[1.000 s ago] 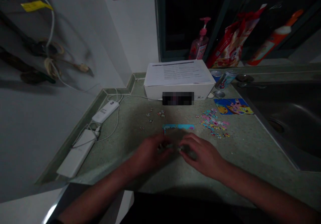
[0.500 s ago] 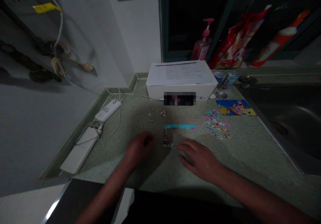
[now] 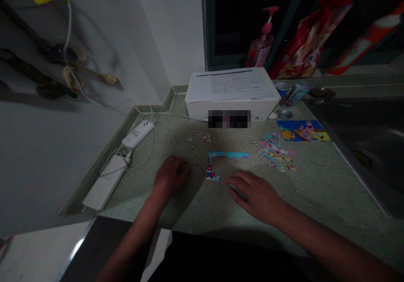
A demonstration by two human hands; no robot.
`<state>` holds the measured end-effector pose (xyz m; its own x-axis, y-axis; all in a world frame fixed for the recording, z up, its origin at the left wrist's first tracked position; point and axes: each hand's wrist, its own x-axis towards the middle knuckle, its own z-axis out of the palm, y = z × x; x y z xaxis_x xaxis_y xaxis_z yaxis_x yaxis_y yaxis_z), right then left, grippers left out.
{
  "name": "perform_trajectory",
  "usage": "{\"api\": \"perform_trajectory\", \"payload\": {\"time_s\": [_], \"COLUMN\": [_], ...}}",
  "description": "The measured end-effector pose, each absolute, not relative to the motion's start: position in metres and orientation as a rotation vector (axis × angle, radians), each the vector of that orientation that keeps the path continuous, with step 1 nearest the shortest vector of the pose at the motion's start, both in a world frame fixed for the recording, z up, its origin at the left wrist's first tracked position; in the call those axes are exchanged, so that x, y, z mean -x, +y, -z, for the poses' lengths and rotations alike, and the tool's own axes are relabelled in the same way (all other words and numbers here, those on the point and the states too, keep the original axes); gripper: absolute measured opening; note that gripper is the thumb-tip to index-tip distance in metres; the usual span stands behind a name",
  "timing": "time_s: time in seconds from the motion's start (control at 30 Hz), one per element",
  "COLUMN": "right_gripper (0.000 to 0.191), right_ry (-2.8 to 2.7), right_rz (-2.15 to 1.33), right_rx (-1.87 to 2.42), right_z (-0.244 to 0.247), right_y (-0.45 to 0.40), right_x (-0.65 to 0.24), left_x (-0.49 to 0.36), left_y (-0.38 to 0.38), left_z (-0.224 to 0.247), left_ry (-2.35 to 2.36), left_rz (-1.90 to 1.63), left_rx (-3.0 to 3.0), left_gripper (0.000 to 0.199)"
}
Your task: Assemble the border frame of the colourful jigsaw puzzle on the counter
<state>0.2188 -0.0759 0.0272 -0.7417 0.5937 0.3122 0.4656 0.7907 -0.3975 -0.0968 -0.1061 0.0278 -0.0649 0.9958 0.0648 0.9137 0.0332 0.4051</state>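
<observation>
While apart, the hands flank a jigsaw border.

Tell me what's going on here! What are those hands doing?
A person is doing a jigsaw puzzle on a speckled green countertop. The left hand is curled near a few loose pieces, and the right hand rests right beside the unfinished puzzle border. More pieces lie in a heap near a colorful cartoon picture.
</observation>
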Motion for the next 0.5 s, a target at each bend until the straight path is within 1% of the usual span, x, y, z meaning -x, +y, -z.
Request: {"api": "perform_trajectory", "payload": {"time_s": [0.17,0.3,0.5], "right_gripper": [0.024,0.022,0.02], "right_ry": [-2.612,-2.63,-2.653], "right_rz": [-0.419,-0.414,-0.437], "right_rx": [0.742,0.719,0.72], "right_z": [-0.029,-0.029,-0.032], "right_y": [-0.08,-0.083,-0.082], "right_x": [-0.218,-0.216,-0.216], "left_x": [0.081,0.081,0.078], "left_y": [-0.108,-0.103,-0.105], "left_z": [-0.028,-0.025,-0.025], "left_ry": [1.888,1.864,1.878], "left_rz": [-0.494,-0.473,-0.526], "left_rx": [-2.135,-2.162,-2.167], "left_gripper": [0.016,0.012,0.015]}}
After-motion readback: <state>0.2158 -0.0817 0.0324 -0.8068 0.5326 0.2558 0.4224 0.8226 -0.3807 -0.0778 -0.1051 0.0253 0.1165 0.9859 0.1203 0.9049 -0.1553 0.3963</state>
